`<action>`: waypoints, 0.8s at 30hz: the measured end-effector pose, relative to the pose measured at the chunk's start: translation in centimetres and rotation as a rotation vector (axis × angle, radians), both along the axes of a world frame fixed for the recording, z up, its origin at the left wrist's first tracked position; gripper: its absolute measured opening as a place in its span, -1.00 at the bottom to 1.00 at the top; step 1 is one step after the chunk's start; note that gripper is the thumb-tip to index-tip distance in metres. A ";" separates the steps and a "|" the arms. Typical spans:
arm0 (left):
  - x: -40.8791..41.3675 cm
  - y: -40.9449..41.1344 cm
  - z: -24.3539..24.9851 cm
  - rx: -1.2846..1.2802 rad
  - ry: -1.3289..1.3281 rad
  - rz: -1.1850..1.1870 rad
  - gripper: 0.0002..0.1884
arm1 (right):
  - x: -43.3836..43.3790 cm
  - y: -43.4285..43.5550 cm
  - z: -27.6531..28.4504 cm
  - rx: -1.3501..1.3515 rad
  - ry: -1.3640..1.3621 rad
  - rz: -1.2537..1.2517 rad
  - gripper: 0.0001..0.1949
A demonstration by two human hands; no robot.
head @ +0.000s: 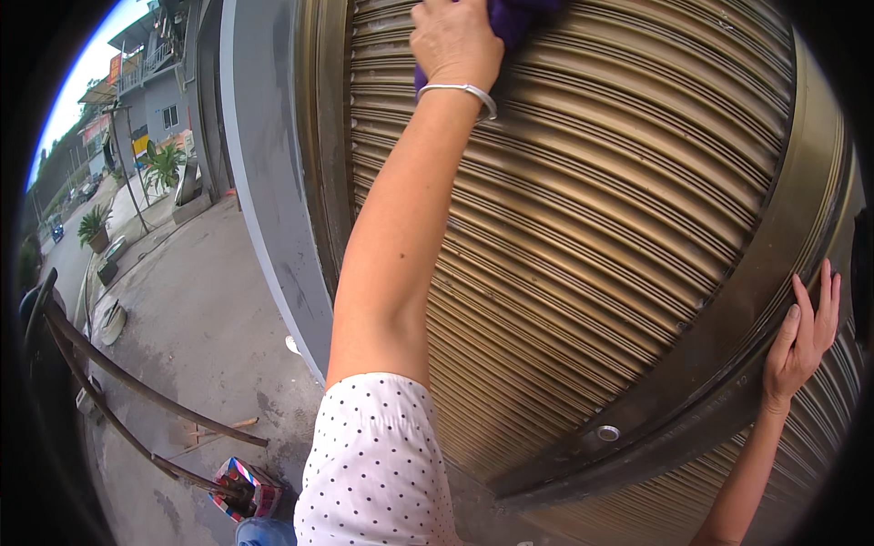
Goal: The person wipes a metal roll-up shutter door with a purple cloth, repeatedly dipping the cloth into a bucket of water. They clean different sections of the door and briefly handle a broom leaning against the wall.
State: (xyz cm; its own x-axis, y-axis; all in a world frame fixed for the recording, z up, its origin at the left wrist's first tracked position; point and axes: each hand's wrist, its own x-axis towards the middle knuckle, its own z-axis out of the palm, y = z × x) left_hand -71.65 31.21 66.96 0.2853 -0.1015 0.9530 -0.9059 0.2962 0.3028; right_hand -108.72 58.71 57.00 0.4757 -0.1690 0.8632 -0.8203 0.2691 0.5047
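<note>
My left hand (454,44) is at the top of the view, arm stretched up, holding a purple cloth (522,17) against a bronze-coloured metal roller shutter (580,205). The fingertips are cut off by the upper edge. A silver bangle (464,89) circles that wrist. Far to the right, my right hand (802,348) lies against the dark metal post (744,327) beside the shutter, fingers apart and nothing seen in them. Low on the post is a round metal lock (608,433).
A grey pillar (266,205) borders the shutter on the left. Near my feet stands a striped woven bag (249,491) with dark contents; a blue rounded object (266,531) is beside it. Long curved poles (157,396) cross the concrete at left. Potted plants (164,164) stand farther off, near a road.
</note>
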 end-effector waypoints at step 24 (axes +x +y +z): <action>-23.8 49.7 -48.2 2.084 -0.674 -2.482 -0.35 | -2.1 36.2 -27.9 0.649 -1.450 0.184 -0.70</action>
State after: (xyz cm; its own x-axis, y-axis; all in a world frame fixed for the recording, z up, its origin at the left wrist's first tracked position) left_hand -95.46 80.86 18.77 -0.8789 0.4446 -0.1729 -0.2062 -0.0271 0.9781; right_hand -110.80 94.90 29.15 -0.5906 -0.7061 0.3906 -0.6815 0.1771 -0.7101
